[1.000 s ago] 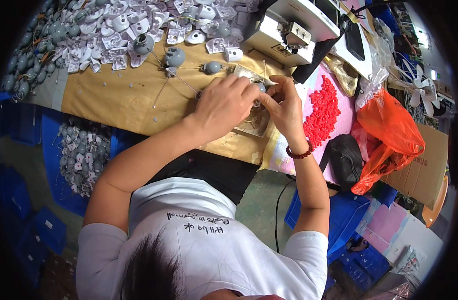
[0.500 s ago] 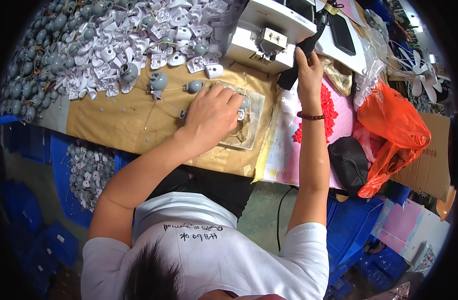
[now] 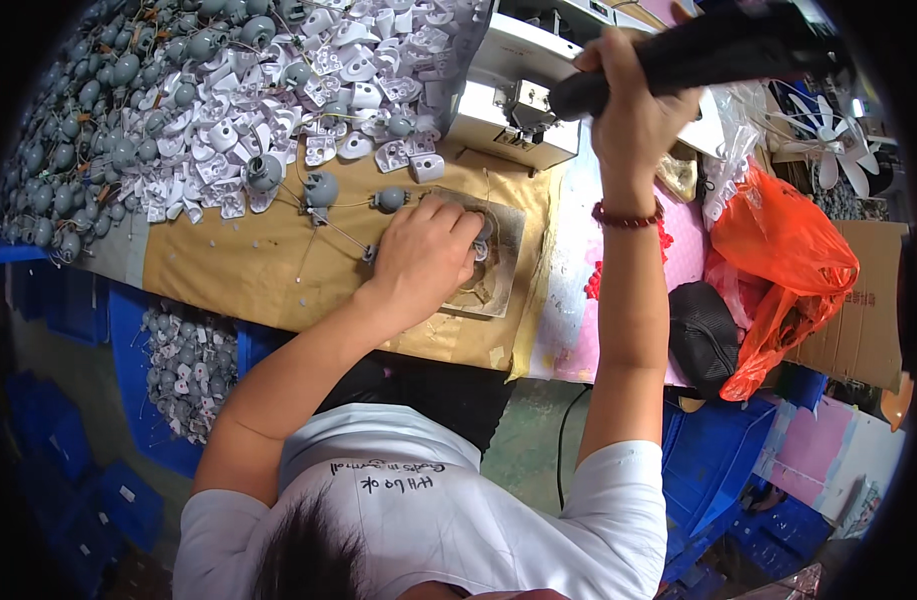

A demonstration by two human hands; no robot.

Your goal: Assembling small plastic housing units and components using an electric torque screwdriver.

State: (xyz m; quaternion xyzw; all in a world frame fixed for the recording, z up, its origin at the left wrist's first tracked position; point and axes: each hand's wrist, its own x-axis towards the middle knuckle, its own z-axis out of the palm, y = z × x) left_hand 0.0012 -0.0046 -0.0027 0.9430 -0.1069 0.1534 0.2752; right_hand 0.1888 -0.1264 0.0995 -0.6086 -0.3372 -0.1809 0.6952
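Observation:
My left hand (image 3: 426, 252) lies curled over a small assembly with a grey round part (image 3: 483, 228) and a bit of white plastic. It presses this assembly down on the flat metal fixture plate (image 3: 500, 290); its fingertips are partly hidden. Raised at the upper right, my right hand (image 3: 643, 120) is closed round a thick black electric screwdriver (image 3: 718, 50). The tool's rounded front end is close to the metal head (image 3: 531, 103) of a white box-shaped machine (image 3: 468, 122). Wires link the held assembly to grey ball-shaped parts (image 3: 390, 198) lying left of it.
Heaps of white plastic housings (image 3: 218, 140) and grey balls (image 3: 118, 75) cover the table's far left. Right of the plate lie red small parts (image 3: 592, 280), a black mesh pouch (image 3: 703, 335) and an orange plastic bag (image 3: 788, 240). A blue bin (image 3: 138, 385) of parts stands below.
My right hand has lifted the black screwdriver from beside the white machine, swinging it up to lie nearly level. My left hand stays on the plate.

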